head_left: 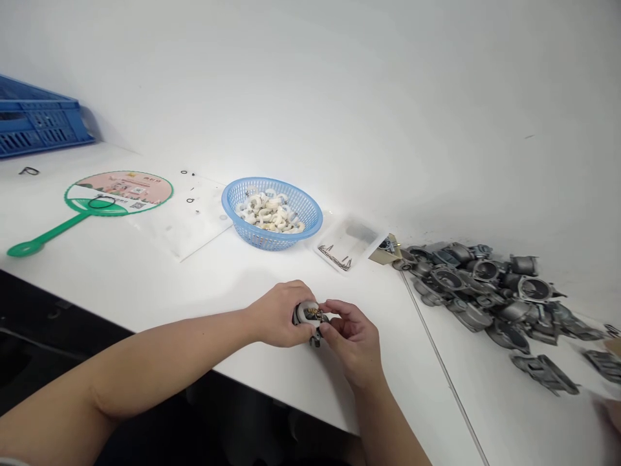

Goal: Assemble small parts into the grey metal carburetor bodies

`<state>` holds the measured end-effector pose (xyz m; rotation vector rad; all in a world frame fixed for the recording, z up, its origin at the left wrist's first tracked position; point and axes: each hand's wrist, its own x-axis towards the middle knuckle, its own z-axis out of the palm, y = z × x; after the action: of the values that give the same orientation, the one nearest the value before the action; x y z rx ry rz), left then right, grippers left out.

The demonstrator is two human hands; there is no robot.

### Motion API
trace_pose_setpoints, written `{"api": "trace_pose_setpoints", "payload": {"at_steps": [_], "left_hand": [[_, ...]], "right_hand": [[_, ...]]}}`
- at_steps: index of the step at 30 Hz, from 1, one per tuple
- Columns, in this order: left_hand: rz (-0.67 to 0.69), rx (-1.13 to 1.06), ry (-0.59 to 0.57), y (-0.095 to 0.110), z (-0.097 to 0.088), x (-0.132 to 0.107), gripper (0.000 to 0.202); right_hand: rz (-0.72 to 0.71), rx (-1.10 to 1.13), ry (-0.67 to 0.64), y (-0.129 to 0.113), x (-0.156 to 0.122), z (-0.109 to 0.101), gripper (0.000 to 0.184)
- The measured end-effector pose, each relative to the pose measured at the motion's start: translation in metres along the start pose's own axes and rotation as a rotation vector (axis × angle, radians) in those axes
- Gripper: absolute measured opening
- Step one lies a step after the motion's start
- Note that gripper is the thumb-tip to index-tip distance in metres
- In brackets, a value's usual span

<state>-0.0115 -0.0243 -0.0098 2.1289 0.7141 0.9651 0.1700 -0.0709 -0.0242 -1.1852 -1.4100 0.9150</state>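
bright, even light, faint shadows, bowed edges.

No lettering can be read in this view. Small print is carried on the pink-and-white face of the green hand fan (119,193), but it is too small to be made out (a square QR code (138,205) is seen near its lower edge, also unreadable).
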Motion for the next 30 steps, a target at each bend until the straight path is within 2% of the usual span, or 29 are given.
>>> {"api": "trace_pose_setpoints", "payload": {"at_steps": [6, 10, 15, 23, 27, 30], "left_hand": [[-0.001, 0.009, 0.005, 0.000, 0.000, 0.000, 0.027], [-0.021, 0.005, -0.005, 0.001, -0.001, 0.000, 0.028], [-0.024, 0.010, -0.011, 0.001, -0.002, -0.001, 0.029], [-0.006, -0.006, -0.027, 0.000, -0.003, 0.000, 0.027], [0.006, -0.004, -0.029, 0.001, -0.003, 0.000, 0.027], [0.025, -0.013, -0.032, 0.000, -0.003, 0.000, 0.028]], "right_hand": [[-0.024, 0.030, 0.026, 0.005, -0.001, 0.002, 0.034], [-0.036, 0.040, 0.015, 0.002, -0.004, 0.002, 0.048], [0.018, 0.005, -0.060, -0.005, -0.007, -0.006, 0.053], [0.054, -0.227, -0.228, -0.008, -0.006, -0.013, 0.050], [0.054, -0.260, -0.254, -0.008, -0.006, -0.012, 0.049], [0.024, -0.311, -0.259, -0.008, -0.005, -0.012, 0.058]]}}
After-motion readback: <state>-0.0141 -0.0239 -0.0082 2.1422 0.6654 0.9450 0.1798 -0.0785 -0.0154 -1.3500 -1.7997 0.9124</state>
